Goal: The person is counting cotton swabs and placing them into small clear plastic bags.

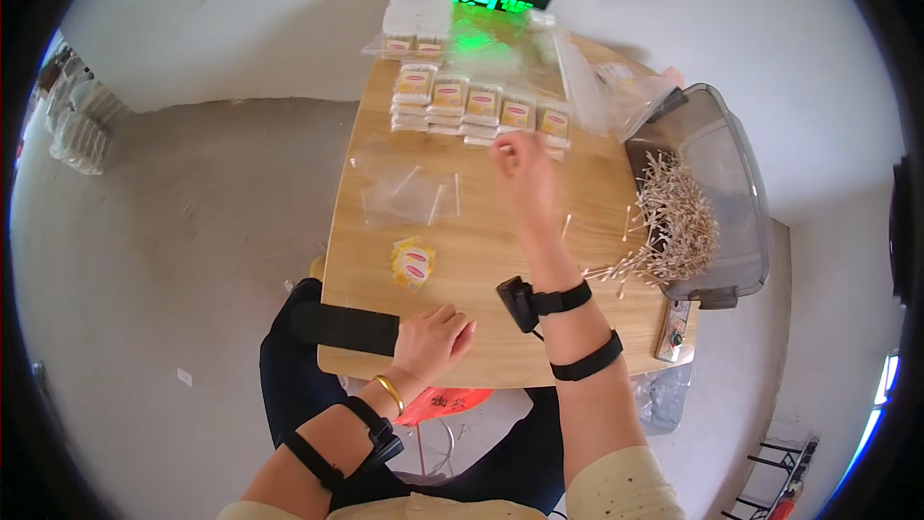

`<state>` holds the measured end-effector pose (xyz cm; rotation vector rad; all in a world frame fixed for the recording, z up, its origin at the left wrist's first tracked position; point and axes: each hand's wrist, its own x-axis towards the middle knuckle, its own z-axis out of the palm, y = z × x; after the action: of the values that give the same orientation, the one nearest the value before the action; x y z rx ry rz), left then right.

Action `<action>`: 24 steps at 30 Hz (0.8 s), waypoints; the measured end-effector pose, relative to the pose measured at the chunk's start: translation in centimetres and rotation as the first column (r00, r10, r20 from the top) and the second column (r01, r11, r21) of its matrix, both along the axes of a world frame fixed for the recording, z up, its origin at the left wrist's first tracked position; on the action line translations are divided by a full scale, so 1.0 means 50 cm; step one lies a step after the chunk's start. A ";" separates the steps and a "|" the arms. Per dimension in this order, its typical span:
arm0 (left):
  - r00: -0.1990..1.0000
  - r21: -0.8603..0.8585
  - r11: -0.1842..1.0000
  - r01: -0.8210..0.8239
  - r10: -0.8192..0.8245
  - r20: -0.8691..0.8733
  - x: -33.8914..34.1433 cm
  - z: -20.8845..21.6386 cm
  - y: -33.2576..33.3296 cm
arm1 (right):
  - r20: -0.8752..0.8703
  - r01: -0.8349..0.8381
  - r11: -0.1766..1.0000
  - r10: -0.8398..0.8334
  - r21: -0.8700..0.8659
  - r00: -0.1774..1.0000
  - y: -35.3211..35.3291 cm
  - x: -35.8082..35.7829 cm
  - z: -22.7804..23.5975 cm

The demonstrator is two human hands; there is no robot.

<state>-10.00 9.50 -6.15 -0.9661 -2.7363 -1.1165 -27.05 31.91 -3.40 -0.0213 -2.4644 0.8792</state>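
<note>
L hand (435,335) table edge; R hand (520,166) touching packets (481,104).

Head-worn fisheye view, looking steeply down, close over wooden table (481,260), edges bending

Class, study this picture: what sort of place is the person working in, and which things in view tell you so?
Probably a small hand-packing workshop. A wooden table on a bare concrete floor holds rows of filled packets, empty clear bags and a grey bin spilling thin sticks. The right hand reaches toward the packets.
</note>
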 end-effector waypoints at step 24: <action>1.000 -0.043 0.999 0.002 -0.001 0.016 0.009 0.001 -0.017 | 0.594 0.011 0.999 0.019 -0.048 0.804 -0.215 -0.112 -0.095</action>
<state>-9.57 8.64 -6.12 -0.9688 -2.7837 -1.0741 -32.64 21.19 -8.13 -0.3649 -3.0191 1.0581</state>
